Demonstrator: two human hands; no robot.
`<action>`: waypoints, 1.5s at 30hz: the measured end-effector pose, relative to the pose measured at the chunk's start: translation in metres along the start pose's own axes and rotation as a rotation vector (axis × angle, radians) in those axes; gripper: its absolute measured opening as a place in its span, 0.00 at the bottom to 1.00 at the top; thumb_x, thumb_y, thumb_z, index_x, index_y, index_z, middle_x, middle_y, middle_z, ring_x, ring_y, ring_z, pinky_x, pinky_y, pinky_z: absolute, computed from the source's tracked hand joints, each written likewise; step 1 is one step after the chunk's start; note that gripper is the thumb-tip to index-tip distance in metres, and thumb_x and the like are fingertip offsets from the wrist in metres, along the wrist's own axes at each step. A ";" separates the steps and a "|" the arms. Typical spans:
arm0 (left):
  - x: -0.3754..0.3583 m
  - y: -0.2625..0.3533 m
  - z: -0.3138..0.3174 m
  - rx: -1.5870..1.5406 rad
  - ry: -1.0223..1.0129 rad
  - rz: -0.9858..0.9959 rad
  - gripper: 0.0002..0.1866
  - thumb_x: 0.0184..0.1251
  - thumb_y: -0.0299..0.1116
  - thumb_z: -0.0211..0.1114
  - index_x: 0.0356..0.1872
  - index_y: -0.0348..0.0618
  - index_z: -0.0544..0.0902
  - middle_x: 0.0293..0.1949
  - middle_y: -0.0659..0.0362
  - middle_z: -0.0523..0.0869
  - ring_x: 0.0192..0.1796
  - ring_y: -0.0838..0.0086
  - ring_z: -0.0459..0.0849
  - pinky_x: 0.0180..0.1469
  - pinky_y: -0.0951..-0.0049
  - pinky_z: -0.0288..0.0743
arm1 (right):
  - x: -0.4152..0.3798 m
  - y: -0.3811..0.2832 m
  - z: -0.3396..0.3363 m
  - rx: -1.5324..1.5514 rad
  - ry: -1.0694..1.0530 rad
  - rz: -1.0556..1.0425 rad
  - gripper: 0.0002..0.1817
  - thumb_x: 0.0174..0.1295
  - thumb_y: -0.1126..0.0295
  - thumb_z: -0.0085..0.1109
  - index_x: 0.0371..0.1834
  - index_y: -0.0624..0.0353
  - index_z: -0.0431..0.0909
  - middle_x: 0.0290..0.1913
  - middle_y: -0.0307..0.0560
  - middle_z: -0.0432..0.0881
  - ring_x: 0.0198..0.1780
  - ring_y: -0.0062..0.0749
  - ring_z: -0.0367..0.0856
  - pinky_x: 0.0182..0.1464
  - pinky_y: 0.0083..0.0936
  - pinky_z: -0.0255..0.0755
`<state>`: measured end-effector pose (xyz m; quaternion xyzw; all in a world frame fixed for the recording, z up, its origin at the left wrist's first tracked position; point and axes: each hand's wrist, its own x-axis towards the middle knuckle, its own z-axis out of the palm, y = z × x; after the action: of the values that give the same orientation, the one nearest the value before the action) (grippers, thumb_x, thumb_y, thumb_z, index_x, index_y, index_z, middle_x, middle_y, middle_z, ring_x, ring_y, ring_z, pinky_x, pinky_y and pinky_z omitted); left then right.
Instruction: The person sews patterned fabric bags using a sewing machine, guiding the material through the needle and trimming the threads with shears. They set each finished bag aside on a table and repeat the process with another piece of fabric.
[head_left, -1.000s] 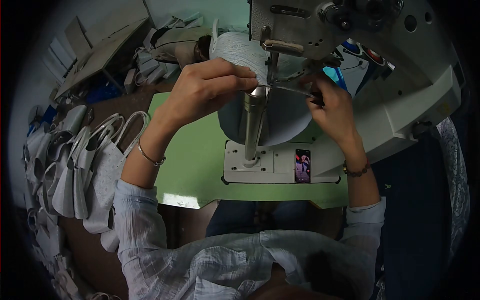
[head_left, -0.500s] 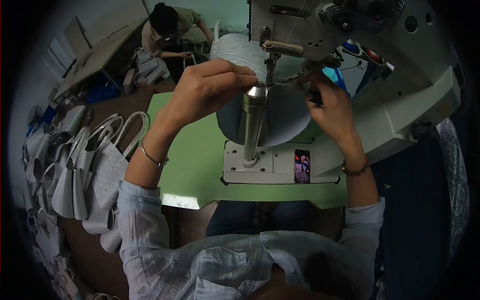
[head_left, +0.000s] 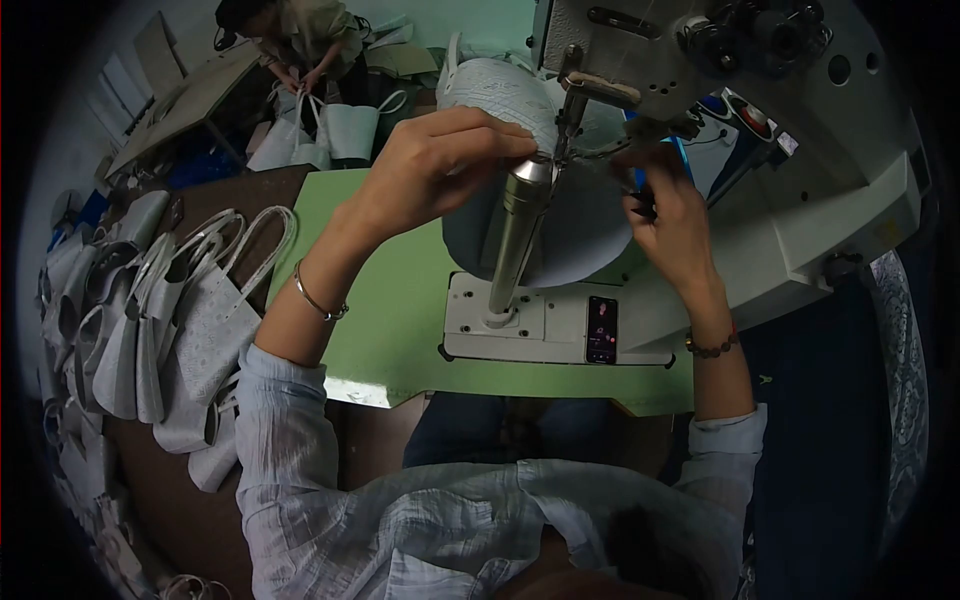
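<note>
A white embossed bag [head_left: 500, 95] sits around the top of a metal post [head_left: 517, 225] of a sewing machine [head_left: 640, 60]; its smooth grey side [head_left: 580, 245] hangs behind the post. My left hand [head_left: 435, 165] is closed, fingertips pressed together on the bag's edge at the post top, just left of the needle area. To the right of the needle, my right hand [head_left: 672, 215] is curled closed round something small and dark, partly hidden by the fingers. Its fingertips are in shadow by the presser parts.
A phone [head_left: 601, 330] lies on the machine's white base above the green tabletop [head_left: 380, 300]. Many white bags [head_left: 205, 335] are heaped at the left. Farther back, a co-worker [head_left: 305, 40] handles white handled bags [head_left: 345, 130] near a table.
The camera view has tilted slightly, so the machine head appears farther right. Both hands stay beside the needle. The co-worker has shifted left and now holds bag handles. The phone's picture differs.
</note>
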<state>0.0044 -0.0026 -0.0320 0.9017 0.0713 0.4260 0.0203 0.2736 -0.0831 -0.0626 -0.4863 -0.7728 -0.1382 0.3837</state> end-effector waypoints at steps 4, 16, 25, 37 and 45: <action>-0.007 -0.008 0.007 -0.041 0.010 -0.031 0.19 0.53 0.14 0.65 0.48 0.41 0.85 0.46 0.55 0.87 0.48 0.64 0.87 0.47 0.69 0.83 | -0.003 0.004 0.000 0.002 -0.058 0.010 0.19 0.52 0.80 0.63 0.49 0.55 0.76 0.43 0.49 0.78 0.37 0.40 0.84 0.31 0.34 0.76; -0.056 -0.033 0.053 -0.073 0.223 -0.139 0.26 0.56 0.23 0.61 0.60 0.46 0.75 0.58 0.53 0.81 0.59 0.55 0.79 0.60 0.57 0.73 | -0.028 0.041 0.052 0.197 -0.093 0.112 0.23 0.61 0.85 0.51 0.60 0.60 0.73 0.44 0.43 0.77 0.28 0.23 0.64 0.32 0.19 0.63; -0.239 -0.055 0.023 0.401 0.193 -0.631 0.44 0.63 0.54 0.65 0.71 0.34 0.60 0.71 0.38 0.60 0.75 0.45 0.55 0.76 0.51 0.48 | -0.062 0.012 0.053 0.304 -0.226 0.187 0.21 0.65 0.83 0.52 0.61 0.59 0.72 0.38 0.44 0.74 0.29 0.22 0.64 0.31 0.19 0.63; -0.620 0.075 -0.216 0.716 0.809 -1.854 0.39 0.51 0.61 0.71 0.50 0.31 0.80 0.46 0.42 0.85 0.50 0.54 0.83 0.59 0.57 0.70 | -0.115 -0.008 0.034 0.305 -0.485 0.169 0.09 0.59 0.83 0.56 0.42 0.64 0.77 0.41 0.52 0.78 0.33 0.41 0.80 0.33 0.27 0.73; -0.411 0.052 -0.202 1.030 0.327 -1.188 0.09 0.68 0.37 0.61 0.41 0.44 0.79 0.37 0.53 0.85 0.41 0.55 0.83 0.48 0.62 0.73 | -0.092 -0.066 0.054 0.431 -0.549 -0.092 0.08 0.59 0.81 0.61 0.41 0.63 0.78 0.41 0.49 0.80 0.30 0.36 0.81 0.31 0.25 0.76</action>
<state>-0.4031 -0.1188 -0.2126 0.5354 0.7289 0.3842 -0.1859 0.2133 -0.1433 -0.1553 -0.3779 -0.8795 0.1469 0.2491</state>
